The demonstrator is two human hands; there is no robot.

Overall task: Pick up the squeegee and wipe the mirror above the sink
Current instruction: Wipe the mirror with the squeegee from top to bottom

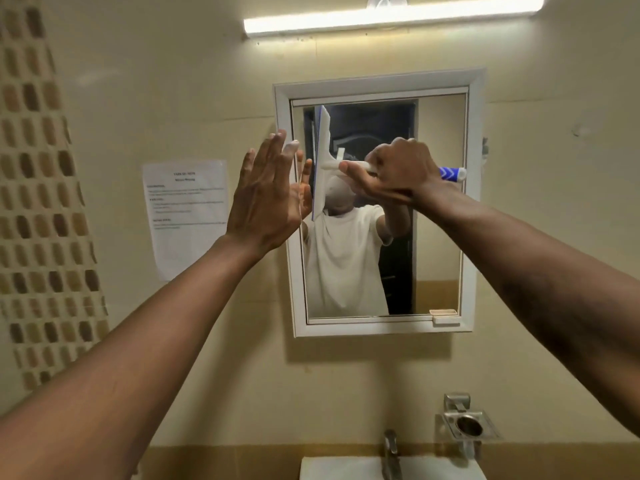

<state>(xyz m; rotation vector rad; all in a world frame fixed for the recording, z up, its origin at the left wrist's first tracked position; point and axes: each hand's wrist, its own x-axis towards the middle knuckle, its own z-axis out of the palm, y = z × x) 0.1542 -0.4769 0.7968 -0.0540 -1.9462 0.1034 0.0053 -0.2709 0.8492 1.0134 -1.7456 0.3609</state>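
A white-framed mirror (440,216) hangs on the beige wall above the sink (349,467). My right hand (398,171) grips the handle of a white squeegee (322,161), whose blue-patterned handle end sticks out to the right of my fist. The blade stands upright against the left part of the glass. My left hand (266,195) is raised with straight fingers at the mirror's left frame edge, fingertips at the frame; whether it touches is unclear. The glass reflects a person in a white shirt.
A printed paper notice (187,216) is taped to the wall left of the mirror. Below stand a metal tap (391,452) and a steel wall holder (469,424). A tube light (391,15) runs above. Mosaic tiles (38,188) cover the far left wall.
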